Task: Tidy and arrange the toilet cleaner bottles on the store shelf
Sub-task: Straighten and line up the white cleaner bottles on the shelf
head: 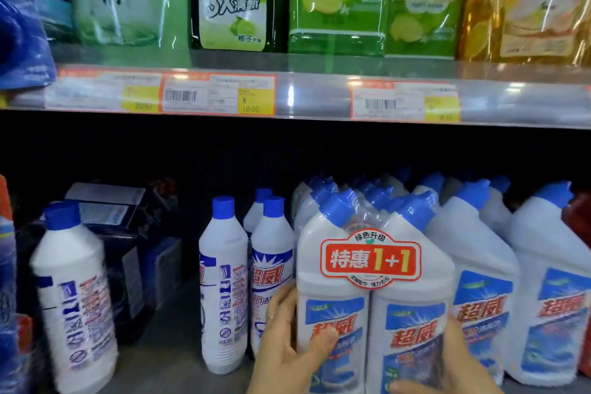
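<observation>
A shrink-wrapped twin pack of white toilet cleaner bottles [374, 291] with blue angled caps and a red "1+1" sticker stands at the front of the lower shelf. My left hand [284, 345] grips its left side, thumb across the label. My right hand [457, 365] holds its right side and lower front. More angled-cap bottles [540, 297] stand to the right and behind. Straight white bottles with blue caps [224, 281] stand just left of the pack, and one [73, 297] stands alone further left, tilted.
Dark boxes [128, 249] sit at the back left of the grey lower shelf [172, 345]. The upper shelf edge [303, 96] carries price tags, with green and gold refill pouches [335, 0] above. A red item [580, 227] shows at far right.
</observation>
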Action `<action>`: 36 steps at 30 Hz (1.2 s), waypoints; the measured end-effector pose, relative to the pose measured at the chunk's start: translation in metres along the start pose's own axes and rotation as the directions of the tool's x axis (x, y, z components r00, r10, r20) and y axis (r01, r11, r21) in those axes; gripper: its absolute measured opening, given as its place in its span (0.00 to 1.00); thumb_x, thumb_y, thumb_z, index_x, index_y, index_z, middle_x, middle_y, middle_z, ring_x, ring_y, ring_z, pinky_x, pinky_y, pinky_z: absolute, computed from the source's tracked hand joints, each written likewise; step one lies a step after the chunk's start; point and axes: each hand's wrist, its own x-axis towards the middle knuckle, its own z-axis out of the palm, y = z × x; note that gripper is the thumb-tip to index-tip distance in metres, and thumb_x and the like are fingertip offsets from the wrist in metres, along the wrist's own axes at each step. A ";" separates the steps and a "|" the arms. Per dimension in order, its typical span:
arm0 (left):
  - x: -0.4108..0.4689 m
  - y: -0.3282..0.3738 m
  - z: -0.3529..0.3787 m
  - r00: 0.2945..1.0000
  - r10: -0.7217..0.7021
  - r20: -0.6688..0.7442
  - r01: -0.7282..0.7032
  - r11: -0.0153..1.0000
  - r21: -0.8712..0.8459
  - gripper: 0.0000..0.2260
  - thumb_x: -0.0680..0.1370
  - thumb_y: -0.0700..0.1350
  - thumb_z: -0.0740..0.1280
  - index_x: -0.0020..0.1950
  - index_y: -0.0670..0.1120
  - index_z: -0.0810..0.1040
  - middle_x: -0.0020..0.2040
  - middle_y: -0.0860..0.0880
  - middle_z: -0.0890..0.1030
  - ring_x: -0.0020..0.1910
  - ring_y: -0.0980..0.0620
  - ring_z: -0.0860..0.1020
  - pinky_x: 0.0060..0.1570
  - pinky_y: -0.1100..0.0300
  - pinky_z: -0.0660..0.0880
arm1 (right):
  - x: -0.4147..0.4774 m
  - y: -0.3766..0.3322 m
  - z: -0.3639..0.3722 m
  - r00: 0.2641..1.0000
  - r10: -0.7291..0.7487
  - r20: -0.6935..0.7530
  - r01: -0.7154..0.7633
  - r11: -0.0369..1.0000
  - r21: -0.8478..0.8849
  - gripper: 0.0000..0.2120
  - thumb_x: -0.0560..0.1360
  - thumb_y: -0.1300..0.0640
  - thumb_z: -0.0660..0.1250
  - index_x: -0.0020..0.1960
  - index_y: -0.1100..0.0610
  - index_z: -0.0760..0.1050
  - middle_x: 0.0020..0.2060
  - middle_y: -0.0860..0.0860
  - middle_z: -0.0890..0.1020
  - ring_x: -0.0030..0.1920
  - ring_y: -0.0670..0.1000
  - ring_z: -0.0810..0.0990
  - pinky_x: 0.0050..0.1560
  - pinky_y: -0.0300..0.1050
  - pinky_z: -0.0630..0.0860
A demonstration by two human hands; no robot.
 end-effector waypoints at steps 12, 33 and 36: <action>-0.014 -0.005 0.004 0.996 -0.029 -0.087 0.047 0.976 0.211 0.29 0.72 0.44 0.71 0.63 0.68 0.63 0.53 0.67 0.78 0.53 0.68 0.76 0.51 0.73 0.72 | -0.005 0.010 0.006 0.994 0.072 0.084 -0.002 0.770 -0.638 0.22 0.68 0.51 0.74 0.47 0.48 0.59 0.37 0.36 0.70 0.37 0.33 0.68 0.46 0.35 0.69; -0.038 0.000 -0.020 0.997 -0.024 -0.073 0.055 0.883 0.466 0.11 0.75 0.52 0.66 0.55 0.50 0.74 0.48 0.58 0.79 0.46 0.61 0.78 0.52 0.65 0.75 | -0.026 -0.001 -0.002 0.993 0.088 0.076 0.051 0.260 -0.964 0.19 0.72 0.36 0.62 0.36 0.49 0.61 0.32 0.44 0.71 0.37 0.49 0.72 0.35 0.39 0.68; -0.048 -0.001 -0.050 0.958 0.115 -0.264 0.021 0.886 0.464 0.08 0.73 0.47 0.70 0.51 0.52 0.77 0.43 0.60 0.78 0.43 0.63 0.77 0.42 0.77 0.71 | -0.039 -0.022 0.011 0.978 0.046 0.201 0.187 0.212 -0.959 0.17 0.72 0.36 0.60 0.44 0.50 0.71 0.39 0.45 0.80 0.45 0.47 0.78 0.42 0.38 0.74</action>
